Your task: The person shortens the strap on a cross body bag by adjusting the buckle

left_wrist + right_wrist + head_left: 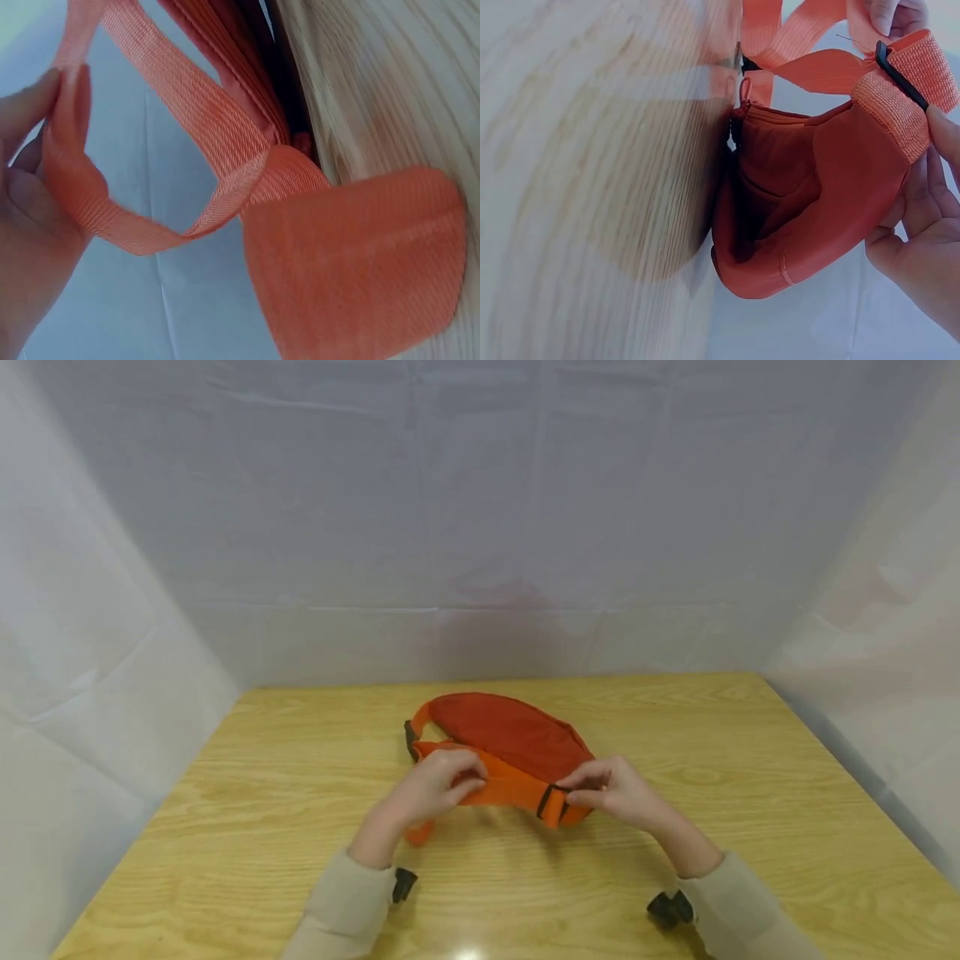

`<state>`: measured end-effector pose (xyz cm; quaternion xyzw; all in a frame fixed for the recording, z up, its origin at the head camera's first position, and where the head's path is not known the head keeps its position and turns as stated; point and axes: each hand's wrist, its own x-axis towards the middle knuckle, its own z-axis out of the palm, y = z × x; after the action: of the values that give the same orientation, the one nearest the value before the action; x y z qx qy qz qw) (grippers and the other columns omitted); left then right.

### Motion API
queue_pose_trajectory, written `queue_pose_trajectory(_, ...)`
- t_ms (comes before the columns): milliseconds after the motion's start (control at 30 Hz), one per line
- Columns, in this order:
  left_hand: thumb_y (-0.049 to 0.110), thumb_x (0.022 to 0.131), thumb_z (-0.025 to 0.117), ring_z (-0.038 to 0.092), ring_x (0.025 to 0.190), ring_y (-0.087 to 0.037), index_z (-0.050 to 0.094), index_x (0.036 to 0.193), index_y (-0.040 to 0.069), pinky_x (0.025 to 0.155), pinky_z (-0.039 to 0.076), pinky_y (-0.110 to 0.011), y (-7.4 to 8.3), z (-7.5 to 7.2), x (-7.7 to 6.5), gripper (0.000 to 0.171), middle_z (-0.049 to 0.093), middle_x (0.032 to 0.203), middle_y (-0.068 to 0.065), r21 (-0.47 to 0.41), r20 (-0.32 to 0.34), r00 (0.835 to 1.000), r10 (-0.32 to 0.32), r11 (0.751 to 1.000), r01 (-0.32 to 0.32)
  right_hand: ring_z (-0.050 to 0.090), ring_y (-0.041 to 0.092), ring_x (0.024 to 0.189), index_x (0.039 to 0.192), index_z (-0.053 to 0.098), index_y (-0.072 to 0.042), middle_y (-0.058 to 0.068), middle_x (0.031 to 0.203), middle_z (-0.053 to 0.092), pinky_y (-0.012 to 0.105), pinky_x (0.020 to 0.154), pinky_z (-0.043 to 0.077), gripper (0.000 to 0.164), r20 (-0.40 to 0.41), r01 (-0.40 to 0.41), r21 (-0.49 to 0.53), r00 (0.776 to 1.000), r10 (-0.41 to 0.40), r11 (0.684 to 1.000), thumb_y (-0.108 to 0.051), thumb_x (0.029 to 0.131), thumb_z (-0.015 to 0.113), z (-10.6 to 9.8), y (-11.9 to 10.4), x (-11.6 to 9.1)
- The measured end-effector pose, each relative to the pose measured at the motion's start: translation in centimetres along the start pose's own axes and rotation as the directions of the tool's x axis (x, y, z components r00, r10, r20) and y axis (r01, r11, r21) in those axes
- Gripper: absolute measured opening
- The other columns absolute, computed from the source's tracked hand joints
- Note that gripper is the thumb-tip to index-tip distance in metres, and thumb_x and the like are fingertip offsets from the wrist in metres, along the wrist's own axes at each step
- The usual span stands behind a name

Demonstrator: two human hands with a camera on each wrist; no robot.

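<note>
A red waist bag with an orange webbing strap lies on the wooden table. My left hand pinches the strap between thumb and fingers, left of the bag's right end. In the left wrist view the strap loops away from that hand, and a broad fold of it hangs close to the camera. At the bag's right end my right hand grips the black slide adjuster and the webbing around it. The right wrist view shows the adjuster at the thumb tip, beside the bag's end.
The wooden table reaches back to a pale sheet wall, with further sheets at both sides. A black buckle piece sits on the strap at the bag's left end. Dark wrist devices show below both sleeves.
</note>
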<state>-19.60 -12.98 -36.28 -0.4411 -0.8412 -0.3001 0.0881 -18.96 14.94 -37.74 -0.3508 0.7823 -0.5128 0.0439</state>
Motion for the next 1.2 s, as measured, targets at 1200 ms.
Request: queue_pose_trajectory(1200, 0.012, 0.079, 0.067, 0.056, 0.068, -0.007, 0.065, 0.082, 0.012, 0.063, 0.044, -0.017, 1.3, 1.0, 2.0, 0.004, 0.062, 0.077, 0.004, 0.141, -0.002, 0.998, 0.056, 0.988, -0.056, 0.060, 0.012, 0.073, 0.092, 0.066, 0.006, 0.013, 0.086, 0.064, 0.028, 0.060, 0.050, 0.014, 0.053, 0.013, -0.040, 0.999, -0.011, 0.999, -0.001, 0.081, 0.062, -0.1, 0.2, 0.5)
